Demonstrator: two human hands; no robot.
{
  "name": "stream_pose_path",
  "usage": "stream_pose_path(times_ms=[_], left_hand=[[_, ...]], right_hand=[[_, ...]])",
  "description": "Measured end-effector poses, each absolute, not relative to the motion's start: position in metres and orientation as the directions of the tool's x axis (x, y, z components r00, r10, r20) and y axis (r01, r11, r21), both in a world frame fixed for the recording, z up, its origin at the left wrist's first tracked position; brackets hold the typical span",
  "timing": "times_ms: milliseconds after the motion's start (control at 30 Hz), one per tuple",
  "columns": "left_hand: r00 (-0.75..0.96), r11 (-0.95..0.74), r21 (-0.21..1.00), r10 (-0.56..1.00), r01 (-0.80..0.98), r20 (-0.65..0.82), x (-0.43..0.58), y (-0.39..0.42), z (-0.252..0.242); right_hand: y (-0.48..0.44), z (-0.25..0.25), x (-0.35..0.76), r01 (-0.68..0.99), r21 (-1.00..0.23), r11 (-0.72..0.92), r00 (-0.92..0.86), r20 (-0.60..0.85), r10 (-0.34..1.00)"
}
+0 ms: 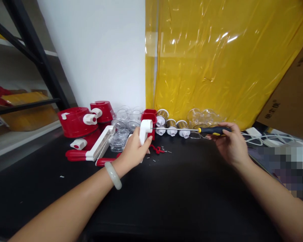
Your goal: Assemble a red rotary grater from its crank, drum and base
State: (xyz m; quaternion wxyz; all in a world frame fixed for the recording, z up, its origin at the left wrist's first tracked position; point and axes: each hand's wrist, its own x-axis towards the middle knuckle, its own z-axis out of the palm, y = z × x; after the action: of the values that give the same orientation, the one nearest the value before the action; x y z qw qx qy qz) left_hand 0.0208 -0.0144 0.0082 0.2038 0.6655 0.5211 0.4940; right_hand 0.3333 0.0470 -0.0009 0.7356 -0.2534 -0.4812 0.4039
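Observation:
My left hand [135,148] is closed around a white plastic part with a rounded, hollow end [145,127]; the palm and fingers hide the rest of it. In my right hand [231,144] is a long screwdriver [212,130] with a black and yellow handle. Its thin shaft lies level, and the tip meets the white part's rounded end; whether it sits on a screw cannot be made out. Below the left hand, a small red plastic piece [158,150] lies on the black table [179,195] among several loose screws [168,152].
Red housings [75,122] with white fittings stand at the back left, beside white-and-red handles [99,144]. Clear plastic cups [120,139] are stacked in the middle. Several metal grater drums [171,127] stand by the yellow sheet [217,60]. White cables [272,137] lie at the right.

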Motion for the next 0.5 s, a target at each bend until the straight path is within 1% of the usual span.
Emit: stream_pose_path(times_ms=[133, 333, 400, 500], left_hand=[[-0.002, -0.375, 0.794, 0.904, 0.478, 0.428, 0.021, -0.015, 0.009], [0.063, -0.366, 0.786, 0.919, 0.498, 0.388, 0.019, -0.015, 0.010], [0.066, -0.342, 0.814, 0.933, 0.470, 0.354, 0.019, -0.014, 0.011], [0.050, -0.256, 0.869, 0.964, 0.425, 0.260, 0.019, -0.011, 0.010]], right_hand=[[0.052, -0.003, 0.332, -0.328, -0.795, 0.511, 0.227, 0.459, 0.859], [0.057, -0.009, 0.331, -0.291, -0.806, 0.515, 0.245, 0.457, 0.855], [0.061, -0.009, 0.329, -0.299, -0.823, 0.483, 0.234, 0.427, 0.873], [0.069, -0.007, 0.326, -0.294, -0.864, 0.410, 0.211, 0.359, 0.909]])
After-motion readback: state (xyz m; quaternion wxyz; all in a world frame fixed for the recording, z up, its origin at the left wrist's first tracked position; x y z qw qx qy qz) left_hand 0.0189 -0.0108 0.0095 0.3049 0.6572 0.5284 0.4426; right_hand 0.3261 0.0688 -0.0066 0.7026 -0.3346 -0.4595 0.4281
